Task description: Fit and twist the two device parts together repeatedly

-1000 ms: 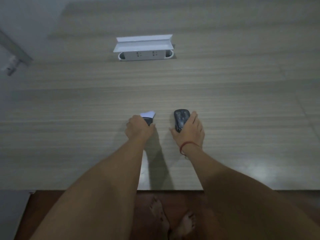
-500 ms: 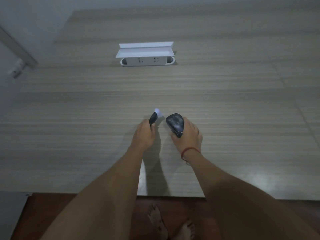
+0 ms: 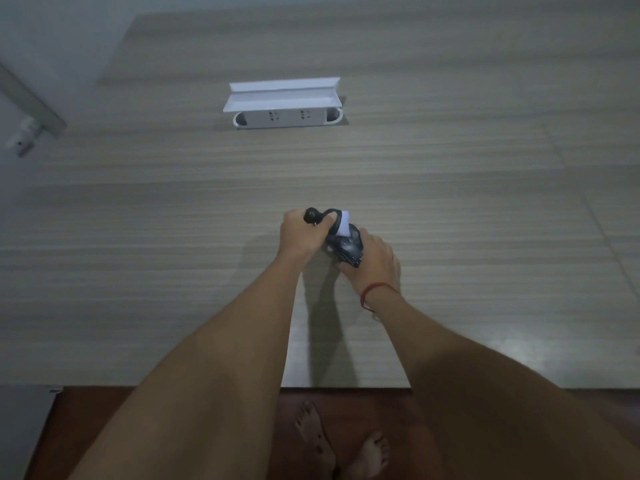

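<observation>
Left grip: the left hand [image 3: 299, 233] is curled round a small black tool with a round knob end [image 3: 312, 215]; a thin black loop arcs from it toward the white pad [image 3: 343, 226], which is pressed against the mouse.
Right grip: the right hand [image 3: 375, 259] cups the black mouse [image 3: 346, 247] from its right side, fingers wrapped about it, tilted up off the bench [image 3: 173, 271] so one face is turned toward the pad.
Why held so: to my eye, one hand steadies the mouse while the other works the pad over it; lifting it bares the surface.
Mouse position: above the near middle of the bench, between the two hands, which touch or nearly touch.
Behind: a white socket box [image 3: 285, 109] with its lid raised sits well apart, toward the far edge.
Below: bare feet [image 3: 343, 445] on a dark floor.
Change: a second ago the mouse lay flat on the bench with the hands apart; half a second ago it was tipping up; now the hands have closed together and the pad meets the mouse.
</observation>
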Demonstrator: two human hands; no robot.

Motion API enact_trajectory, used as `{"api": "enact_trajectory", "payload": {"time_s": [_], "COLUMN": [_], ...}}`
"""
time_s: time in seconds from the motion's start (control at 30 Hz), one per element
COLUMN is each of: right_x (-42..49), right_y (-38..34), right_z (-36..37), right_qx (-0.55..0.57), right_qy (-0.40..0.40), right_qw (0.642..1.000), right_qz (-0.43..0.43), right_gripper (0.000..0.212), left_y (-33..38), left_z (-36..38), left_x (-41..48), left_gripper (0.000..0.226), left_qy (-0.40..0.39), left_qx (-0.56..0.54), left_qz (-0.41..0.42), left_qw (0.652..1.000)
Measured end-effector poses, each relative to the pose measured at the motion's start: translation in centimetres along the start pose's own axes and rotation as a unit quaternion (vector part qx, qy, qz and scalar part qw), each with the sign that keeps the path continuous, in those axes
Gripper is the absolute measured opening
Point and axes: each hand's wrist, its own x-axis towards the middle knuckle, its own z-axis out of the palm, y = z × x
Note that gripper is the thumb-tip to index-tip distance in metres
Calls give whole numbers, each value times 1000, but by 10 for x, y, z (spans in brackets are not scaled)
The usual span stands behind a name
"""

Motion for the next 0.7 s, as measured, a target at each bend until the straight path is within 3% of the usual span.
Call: {"api": "enact_trajectory", "payload": {"time_s": [0.1,0.23,0.33,0.5,0.6,0.7], "right_x": [0,0,1,3,3,3], "right_y": [0,-3,-4,-4,-5,-5], "right_z": [-2,-4,-8,-16,-17,-17], "right_qx": [8,3,-9,-28,-26,-21], "right_qy": [-5,-10,-32,-53,-53,-59], "right_qw": [1000,1000,999,998,998,998], "right_qz": [-4,0,3,-7,-4,-4], "right_gripper": [78,65,60,57,54,60], "left_y": [4,9,12,10,12,7], "left_z": [1,-3,-11,-20,-12,-1], "left_x": [1,-1,-1,1,-4,-5], "left_gripper": [28,42,32,52,37,29], "left_qy": [-15,-60,-49,-25,-67,-53], "left_qx": [-9,150,210,157,80,105], "left_qz": [-24,37,34,43,-8,-13], "left_qw": [1000,986,976,986,995,993]}}
